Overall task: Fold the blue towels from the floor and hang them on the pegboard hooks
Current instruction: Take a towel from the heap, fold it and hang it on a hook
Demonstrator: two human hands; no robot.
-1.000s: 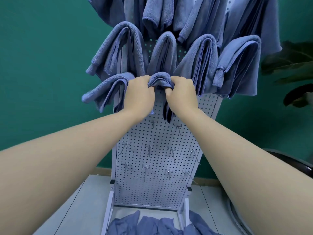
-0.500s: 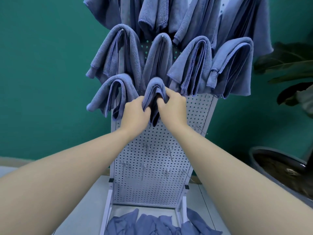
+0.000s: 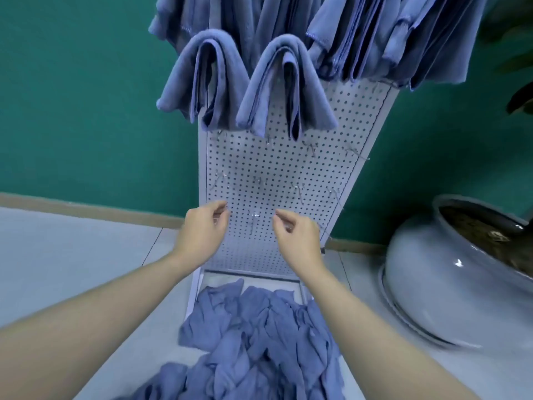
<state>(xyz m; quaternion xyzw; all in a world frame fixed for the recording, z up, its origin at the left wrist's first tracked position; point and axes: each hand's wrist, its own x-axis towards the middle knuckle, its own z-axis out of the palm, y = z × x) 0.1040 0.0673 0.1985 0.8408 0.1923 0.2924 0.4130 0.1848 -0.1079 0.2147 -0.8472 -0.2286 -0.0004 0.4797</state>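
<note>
**Two empty hands in front of the towel board**

The left hand (image 3: 202,235) and the right hand (image 3: 297,241) hang in the air with loose fingers, holding nothing. Behind them stands a white pegboard (image 3: 277,174) with small hooks (image 3: 298,192). Folded blue towels (image 3: 285,88) hang up high. A pile of towels (image 3: 259,336) lies on the floor (image 3: 72,255). A big grey pot (image 3: 450,284) sits to the right.

Indoor room; green wall (image 3: 86,96), potted plant (image 3: 467,272).
</note>
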